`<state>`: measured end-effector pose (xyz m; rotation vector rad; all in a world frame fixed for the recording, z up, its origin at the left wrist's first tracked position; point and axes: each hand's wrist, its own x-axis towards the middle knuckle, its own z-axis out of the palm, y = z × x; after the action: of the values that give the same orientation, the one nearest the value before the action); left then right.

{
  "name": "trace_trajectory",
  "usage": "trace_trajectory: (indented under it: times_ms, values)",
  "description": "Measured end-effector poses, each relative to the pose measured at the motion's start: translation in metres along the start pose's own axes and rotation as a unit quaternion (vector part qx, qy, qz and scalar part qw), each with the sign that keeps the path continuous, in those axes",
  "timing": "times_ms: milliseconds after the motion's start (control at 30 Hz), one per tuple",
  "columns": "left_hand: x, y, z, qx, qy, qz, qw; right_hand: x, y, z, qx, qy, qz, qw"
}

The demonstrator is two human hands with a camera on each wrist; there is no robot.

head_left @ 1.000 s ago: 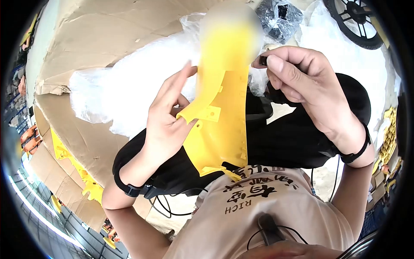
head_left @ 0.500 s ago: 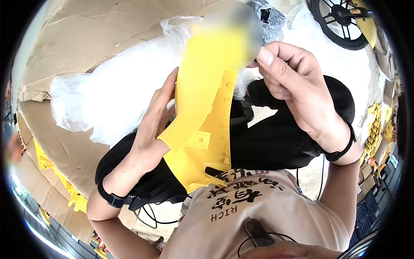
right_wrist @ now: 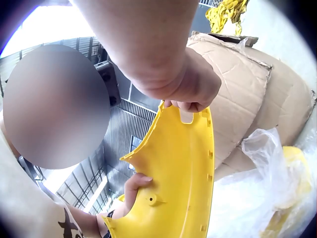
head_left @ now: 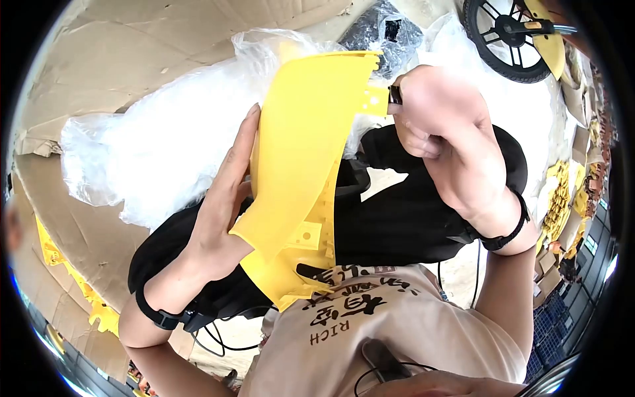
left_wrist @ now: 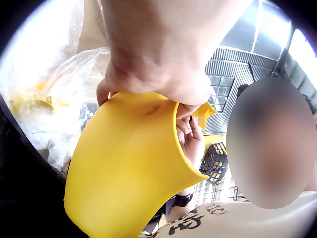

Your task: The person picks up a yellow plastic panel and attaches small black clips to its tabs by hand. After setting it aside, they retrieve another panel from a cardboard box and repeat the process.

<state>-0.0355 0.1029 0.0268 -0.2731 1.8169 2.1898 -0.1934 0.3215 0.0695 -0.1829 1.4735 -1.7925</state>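
A curved yellow plastic panel stands lengthwise above the lap in the head view. Along its left edge lies my left hand, fingers extended on the outside; in the right wrist view a digit of that hand rests on the panel's inner face. My right hand pinches a small black piece at the perforated tab on the panel's upper right. The right wrist view shows this hand at the panel's end, its fingertips partly hidden and the black piece out of sight.
Clear plastic wrapping covers cardboard at the left. A bagged dark object and a black wheel lie beyond the right hand. More yellow parts are at the far left.
The panel has turned, showing more of its smooth outer face, and its tab now meets the black piece. The left hand has shifted from the lower edge to lie flatter along the side.
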Motion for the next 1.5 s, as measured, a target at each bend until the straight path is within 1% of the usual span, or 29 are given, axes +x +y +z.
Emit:
trace_trajectory:
  times_ms: [67, 133, 267, 333, 500, 733, 967, 1033, 1133, 1167, 1200, 1267, 1333, 1367, 1433, 1467, 1500]
  values:
    - [0.0, 0.001, 0.001, -0.009, 0.001, 0.002, 1.0, -0.001, 0.0, 0.001, -0.01, 0.0, -0.003, 1.0]
    - [-0.001, 0.005, 0.002, -0.018, 0.006, -0.028, 0.999, -0.001, 0.0, 0.002, -0.02, 0.001, -0.006, 1.0]
    - [-0.001, 0.005, 0.002, -0.012, 0.014, -0.019, 1.0, 0.0, -0.003, 0.004, -0.038, 0.009, 0.007, 0.999]
    - [-0.002, 0.003, 0.001, -0.023, 0.0, -0.02, 1.0, 0.0, -0.003, 0.004, -0.05, 0.012, 0.006, 0.999]
    - [-0.001, 0.006, 0.003, -0.031, 0.008, -0.033, 0.999, -0.001, -0.001, 0.008, -0.068, 0.023, -0.013, 0.997]
    - [-0.001, 0.005, 0.004, -0.025, 0.017, -0.018, 0.999, -0.001, 0.0, 0.005, -0.047, 0.024, -0.005, 0.999]
    - [-0.002, 0.004, 0.003, -0.019, 0.013, -0.023, 0.999, -0.002, 0.0, 0.007, -0.046, 0.03, 0.0, 0.998]
    - [-0.004, -0.003, 0.002, 0.025, 0.006, 0.025, 0.999, -0.002, 0.001, 0.008, -0.045, 0.031, -0.001, 0.999]
    - [-0.007, -0.003, 0.006, 0.06, 0.019, 0.039, 0.997, -0.003, 0.003, 0.009, -0.055, 0.04, -0.026, 0.997]
    - [-0.007, -0.002, 0.008, 0.071, 0.023, 0.043, 0.996, -0.003, 0.004, 0.01, -0.081, 0.04, -0.038, 0.995]
    - [-0.007, 0.002, 0.009, 0.137, 0.019, 0.058, 0.989, -0.003, 0.004, 0.011, -0.093, 0.041, -0.044, 0.994]
    - [-0.006, 0.006, 0.011, 0.201, 0.012, 0.071, 0.977, -0.002, 0.004, 0.012, -0.108, 0.04, -0.061, 0.991]
    - [-0.005, 0.006, 0.011, 0.173, 0.014, 0.084, 0.981, 0.0, 0.001, 0.012, -0.11, 0.038, -0.072, 0.991]
    - [-0.004, 0.006, 0.011, 0.163, 0.013, 0.088, 0.983, 0.001, -0.002, 0.012, -0.095, 0.032, -0.047, 0.994]
    - [-0.003, 0.005, 0.008, 0.145, 0.011, 0.064, 0.987, 0.002, -0.002, 0.012, -0.08, 0.026, -0.022, 0.996]
    - [-0.001, 0.004, 0.006, 0.139, 0.01, 0.056, 0.989, 0.002, 0.0, 0.013, -0.045, 0.022, -0.006, 0.999]
    - [0.001, 0.004, 0.005, 0.074, 0.014, 0.042, 0.996, 0.002, 0.001, 0.013, -0.011, 0.019, 0.01, 1.0]
